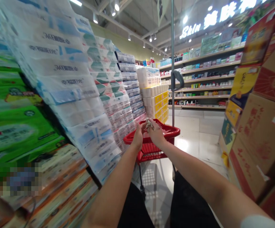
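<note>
Both my arms reach forward over a red shopping cart (pixel 170 131) in a store aisle. My left hand (pixel 138 134) and my right hand (pixel 155 133) meet above the near rim of the cart's basket. Their fingers are closed around a small crumpled whitish thing (pixel 149 123), perhaps paper or tissue. I cannot make out what lies inside the basket.
Tall stacks of packaged toilet paper and tissue (pixel 80 91) line the left side. Cardboard boxes (pixel 263 126) are piled on the right. A metal pole (pixel 173 63) rises behind the cart. Shelves of bottles (pixel 204 82) stand at the far end, with tiled floor (pixel 199 139) between.
</note>
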Action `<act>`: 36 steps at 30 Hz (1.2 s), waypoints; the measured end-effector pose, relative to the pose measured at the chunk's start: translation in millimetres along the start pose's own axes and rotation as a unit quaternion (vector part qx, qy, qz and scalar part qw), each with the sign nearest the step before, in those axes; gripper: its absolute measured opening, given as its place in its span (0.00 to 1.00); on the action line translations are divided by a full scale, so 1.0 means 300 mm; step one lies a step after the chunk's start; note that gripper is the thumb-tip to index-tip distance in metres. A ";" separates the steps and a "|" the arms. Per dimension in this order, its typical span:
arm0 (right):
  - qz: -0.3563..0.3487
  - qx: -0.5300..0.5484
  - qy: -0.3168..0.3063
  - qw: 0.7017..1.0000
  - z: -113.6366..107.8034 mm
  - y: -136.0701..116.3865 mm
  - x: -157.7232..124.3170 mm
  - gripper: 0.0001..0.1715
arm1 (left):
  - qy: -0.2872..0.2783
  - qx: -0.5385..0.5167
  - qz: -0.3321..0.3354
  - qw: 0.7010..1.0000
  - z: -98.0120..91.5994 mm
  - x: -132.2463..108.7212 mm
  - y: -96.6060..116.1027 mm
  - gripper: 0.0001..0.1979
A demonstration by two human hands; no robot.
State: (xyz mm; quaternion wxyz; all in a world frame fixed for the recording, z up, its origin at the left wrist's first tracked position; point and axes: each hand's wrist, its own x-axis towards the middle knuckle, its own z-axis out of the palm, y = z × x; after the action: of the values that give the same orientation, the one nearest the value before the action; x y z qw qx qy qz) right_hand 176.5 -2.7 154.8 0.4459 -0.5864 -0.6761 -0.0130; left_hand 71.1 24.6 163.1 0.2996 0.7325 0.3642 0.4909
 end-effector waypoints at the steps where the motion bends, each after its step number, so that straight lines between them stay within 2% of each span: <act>1: -0.012 -0.023 0.004 1.000 -0.018 0.016 0.007 0.31 | 0.006 0.056 0.014 0.998 -0.032 0.002 -0.013 0.37; 3: -0.037 -0.071 -0.021 0.997 -0.044 0.048 0.011 0.26 | 0.030 0.227 0.028 0.973 -0.099 0.003 -0.057 0.29; 4: -0.049 -0.100 -0.058 0.992 -0.050 0.063 0.009 0.24 | 0.034 0.320 0.019 0.947 -0.128 0.002 -0.083 0.26; 6: -0.066 -0.135 -0.129 0.980 -0.043 0.085 0.006 0.20 | -0.005 0.467 -0.012 0.884 -0.163 -0.007 -0.137 0.23; 8: -0.073 -0.145 -0.147 0.976 -0.020 0.098 0.013 0.21 | -0.035 0.548 -0.021 0.835 -0.167 -0.020 -0.180 0.26; 11: -0.067 -0.167 -0.127 0.975 0.018 0.100 0.051 0.24 | -0.011 0.597 -0.010 0.802 -0.142 -0.031 -0.213 0.32; 14: -0.043 -0.199 -0.138 0.969 0.040 0.088 0.083 0.24 | 0.012 0.600 -0.007 0.800 -0.123 -0.029 -0.221 0.34; 16: -0.040 -0.210 -0.134 0.968 0.053 0.081 0.071 0.24 | 0.015 0.593 -0.007 0.805 -0.124 -0.028 -0.222 0.33; 21: -0.104 -0.215 0.000 0.971 0.092 0.078 -0.064 0.23 | 0.013 0.584 -0.002 0.812 -0.136 -0.044 -0.228 0.34; 23: -0.117 -0.216 0.019 0.969 0.091 0.068 -0.096 0.24 | 0.017 0.582 0.000 0.813 -0.138 -0.053 -0.227 0.33; 25: -0.112 -0.218 -0.012 0.969 0.072 0.048 -0.083 0.23 | 0.017 0.581 0.002 0.814 -0.137 -0.058 -0.222 0.33; 29: -0.035 -0.229 -0.127 0.964 0.013 0.008 0.035 0.26 | 0.007 0.586 -0.001 0.810 -0.137 -0.059 -0.212 0.32; 32: -0.009 -0.212 -0.185 0.960 -0.006 0.016 0.101 0.23 | 0.008 0.589 -0.004 0.808 -0.139 -0.055 -0.213 0.32; 34: -0.010 -0.187 -0.207 0.960 0.002 0.035 0.106 0.21 | 0.007 0.588 -0.005 0.809 -0.139 -0.054 -0.219 0.32; 36: -0.016 -0.173 -0.192 0.966 0.020 0.052 0.084 0.21 | 0.005 0.585 -0.005 0.811 -0.138 -0.054 -0.224 0.32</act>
State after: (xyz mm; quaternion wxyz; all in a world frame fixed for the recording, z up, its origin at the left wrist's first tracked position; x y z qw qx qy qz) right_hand 187.8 25.0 158.8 0.1996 -0.6354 -0.7456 -0.0242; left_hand 12.1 52.0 115.5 -0.1847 0.7648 0.5880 0.1874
